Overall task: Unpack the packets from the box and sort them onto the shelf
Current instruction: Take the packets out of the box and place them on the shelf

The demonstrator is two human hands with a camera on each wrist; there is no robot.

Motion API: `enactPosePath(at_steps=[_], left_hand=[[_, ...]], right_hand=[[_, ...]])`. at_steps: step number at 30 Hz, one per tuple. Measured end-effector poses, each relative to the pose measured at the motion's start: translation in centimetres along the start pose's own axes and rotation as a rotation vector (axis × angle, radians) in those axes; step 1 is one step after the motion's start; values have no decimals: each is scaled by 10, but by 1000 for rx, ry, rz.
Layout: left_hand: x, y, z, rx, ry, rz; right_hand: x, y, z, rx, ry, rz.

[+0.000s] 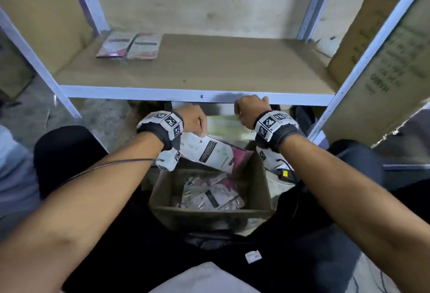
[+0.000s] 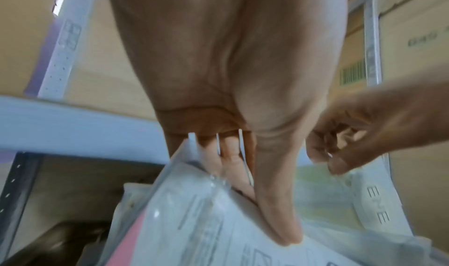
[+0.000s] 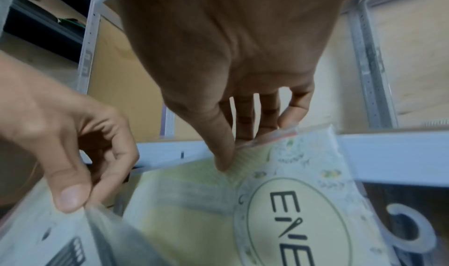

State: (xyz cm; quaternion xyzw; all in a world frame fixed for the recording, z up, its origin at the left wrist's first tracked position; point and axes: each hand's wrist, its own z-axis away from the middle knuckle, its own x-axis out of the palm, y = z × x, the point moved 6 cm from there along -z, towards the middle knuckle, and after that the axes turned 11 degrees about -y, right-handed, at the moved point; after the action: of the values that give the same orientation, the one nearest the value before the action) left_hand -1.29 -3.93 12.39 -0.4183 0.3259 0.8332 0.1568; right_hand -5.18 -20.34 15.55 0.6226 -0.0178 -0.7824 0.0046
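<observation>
"eve" logo on green packet [image 3: 279,203]

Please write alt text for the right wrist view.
The right hand pinches the top edge of a pale green plastic packet printed with an oval logo. At left, the left hand pinches a white printed packet, before a white metal shelf rail.

Shelf [image 1: 209,66] board mostly bare right of two packets [image 1: 130,45]; front rail [image 1: 162,94] blocks direct rise from box [image 1: 209,213].

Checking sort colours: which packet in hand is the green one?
The green packet pinched by the right hand, printed with an oval logo. The left hand holds a white-and-pink packet over the box.
</observation>
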Motion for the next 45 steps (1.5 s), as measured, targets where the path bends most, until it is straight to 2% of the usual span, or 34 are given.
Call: enactPosePath(at_steps=[8,14,16,19,22,28,33,36,45], left_hand=[[-104,28,33,27,69,15],[-171,14,52,28,135,80],[-185,0,50,39,188,215],[-192,-23,42,63,265,566],[-185,-40,36,48,356,819],[-174,-84,1,-24,522,1164],[-179,-129,-16,-98,687,1282],[-192,-160,-18,-137,789,1340],[-241,-267,-10,-327,939,1371]], right_hand=[[-70,48,14,39,90,-193],[-100,102,7,42,123,-487],[-99,115,2,48,117,-627],[-95,126,-8,53,128,-848],[-84,124,-17,70,108,-1076],[-73,97,-65,69,113,-1483],[-79,52,-116,11,39,-1680],[-86,21,-151,-1,10,-1743],[-114,-79,-240,-69,-128,-1730]])
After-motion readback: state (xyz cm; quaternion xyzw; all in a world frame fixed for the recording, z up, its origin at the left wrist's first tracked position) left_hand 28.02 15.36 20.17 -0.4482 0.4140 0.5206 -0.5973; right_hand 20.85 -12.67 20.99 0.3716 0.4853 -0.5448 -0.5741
